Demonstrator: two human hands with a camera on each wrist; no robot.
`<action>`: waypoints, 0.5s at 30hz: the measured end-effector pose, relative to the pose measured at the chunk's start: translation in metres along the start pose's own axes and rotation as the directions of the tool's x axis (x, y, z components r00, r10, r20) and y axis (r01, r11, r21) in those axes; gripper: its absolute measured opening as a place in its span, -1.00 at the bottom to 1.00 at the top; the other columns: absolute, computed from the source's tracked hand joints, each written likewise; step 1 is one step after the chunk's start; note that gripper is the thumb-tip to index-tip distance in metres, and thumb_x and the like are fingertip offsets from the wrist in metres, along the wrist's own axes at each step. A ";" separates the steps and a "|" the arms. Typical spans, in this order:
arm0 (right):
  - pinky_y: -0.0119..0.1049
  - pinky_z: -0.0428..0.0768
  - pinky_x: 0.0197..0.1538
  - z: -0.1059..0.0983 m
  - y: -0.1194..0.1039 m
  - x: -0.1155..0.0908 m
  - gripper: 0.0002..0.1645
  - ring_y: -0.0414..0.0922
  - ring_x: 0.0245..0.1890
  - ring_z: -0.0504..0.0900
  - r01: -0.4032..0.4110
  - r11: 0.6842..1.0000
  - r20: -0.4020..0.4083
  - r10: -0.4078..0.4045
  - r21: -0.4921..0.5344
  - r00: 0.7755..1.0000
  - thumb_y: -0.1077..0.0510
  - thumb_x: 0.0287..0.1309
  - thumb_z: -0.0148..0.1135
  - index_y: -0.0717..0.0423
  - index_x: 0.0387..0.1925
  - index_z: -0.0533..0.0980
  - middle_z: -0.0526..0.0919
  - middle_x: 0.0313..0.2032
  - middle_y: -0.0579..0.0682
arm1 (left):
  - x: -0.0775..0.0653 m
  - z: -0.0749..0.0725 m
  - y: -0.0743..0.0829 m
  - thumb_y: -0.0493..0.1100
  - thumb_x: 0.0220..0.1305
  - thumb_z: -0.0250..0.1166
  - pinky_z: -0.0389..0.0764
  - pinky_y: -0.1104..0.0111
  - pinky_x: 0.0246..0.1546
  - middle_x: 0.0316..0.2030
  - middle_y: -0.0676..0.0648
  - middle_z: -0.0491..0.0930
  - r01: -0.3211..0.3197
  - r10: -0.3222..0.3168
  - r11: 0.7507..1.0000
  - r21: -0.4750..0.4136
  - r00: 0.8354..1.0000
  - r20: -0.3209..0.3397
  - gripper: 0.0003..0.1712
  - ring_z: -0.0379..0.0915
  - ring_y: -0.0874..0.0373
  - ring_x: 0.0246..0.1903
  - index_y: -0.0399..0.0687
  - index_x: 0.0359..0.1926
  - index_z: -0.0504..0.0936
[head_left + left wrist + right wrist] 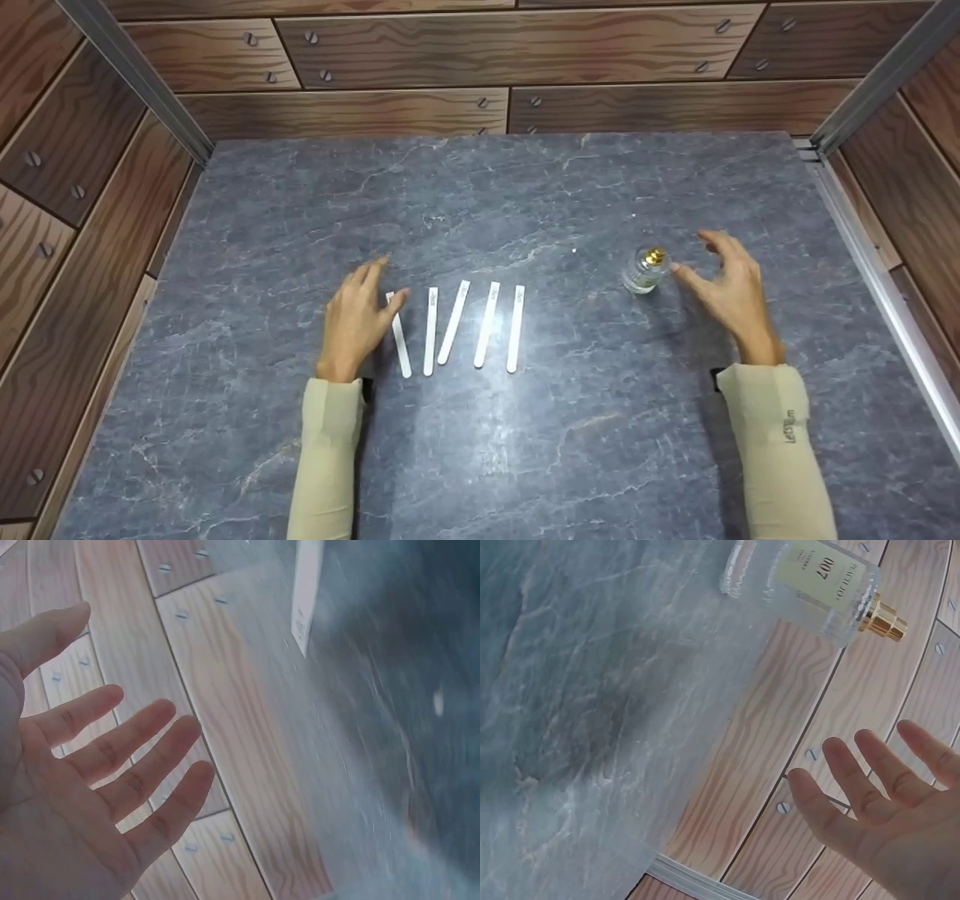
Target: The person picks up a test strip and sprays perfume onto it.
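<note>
My left hand is held with spread, relaxed fingers at the left end of a row of white paper test strips. Its thumb overlaps the top of the leftmost strip in the head view, and the palm holds nothing in the left wrist view. Each strip has small print near its far end. To the right stands a clear glass perfume bottle with a gold spray nozzle and a pale label reading 007. Beside it is my right hand, fingers loosely extended, thumb tip close to the bottle.
The grey marbled tabletop runs back to a wood-plank-patterned wall. Metal posts rise at both back corners, and a metal rail follows the right edge. Tiny white specks lie left of the bottle.
</note>
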State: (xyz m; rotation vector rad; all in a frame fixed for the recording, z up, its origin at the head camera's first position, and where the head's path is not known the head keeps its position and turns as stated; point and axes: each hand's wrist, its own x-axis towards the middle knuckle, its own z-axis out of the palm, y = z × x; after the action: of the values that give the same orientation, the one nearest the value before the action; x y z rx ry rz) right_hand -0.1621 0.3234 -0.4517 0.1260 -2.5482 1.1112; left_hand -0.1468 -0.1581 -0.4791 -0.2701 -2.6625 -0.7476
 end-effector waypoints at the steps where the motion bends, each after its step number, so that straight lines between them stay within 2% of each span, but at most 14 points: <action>1: 0.28 0.39 0.14 0.001 0.001 0.000 -0.32 0.36 0.11 0.49 0.003 1.000 0.000 -0.003 0.001 1.000 0.26 0.04 0.47 0.49 0.18 0.47 0.53 0.11 0.45 | -0.001 0.000 0.002 -0.04 0.26 0.44 0.61 -0.17 -0.10 0.09 -0.33 0.60 0.002 -0.002 1.000 -0.015 1.000 0.002 -0.40 0.57 -0.32 -0.01 -0.27 0.22 0.56; 8: 0.20 0.42 0.04 0.003 0.002 0.000 -0.29 0.35 0.10 0.50 0.020 1.000 -0.005 -0.020 -0.005 1.000 0.32 -0.02 0.52 0.47 0.19 0.47 0.54 0.09 0.44 | -0.005 0.005 0.015 -0.09 0.26 0.45 0.64 -0.11 -0.10 0.04 -0.32 0.62 0.019 -0.012 0.991 -0.135 0.999 0.052 -0.43 0.60 -0.27 -0.05 -0.27 0.21 0.58; 15: 0.17 0.42 0.04 0.005 0.001 0.000 -0.28 0.33 0.13 0.49 -0.008 1.000 0.015 0.008 -0.004 1.000 0.34 0.00 0.51 0.46 0.21 0.45 0.53 0.11 0.41 | -0.006 0.010 0.025 -0.16 0.27 0.44 0.65 -0.07 -0.18 0.04 -0.28 0.62 0.014 0.010 0.965 -0.263 0.996 0.090 -0.44 0.61 -0.20 -0.05 -0.27 0.24 0.56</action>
State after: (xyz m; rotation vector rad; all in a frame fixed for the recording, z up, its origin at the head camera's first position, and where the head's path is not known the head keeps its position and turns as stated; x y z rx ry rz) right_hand -0.1639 0.3204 -0.4551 0.1245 -2.5661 1.1126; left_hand -0.1376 -0.1325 -0.4780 -0.3785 -2.6437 -1.1177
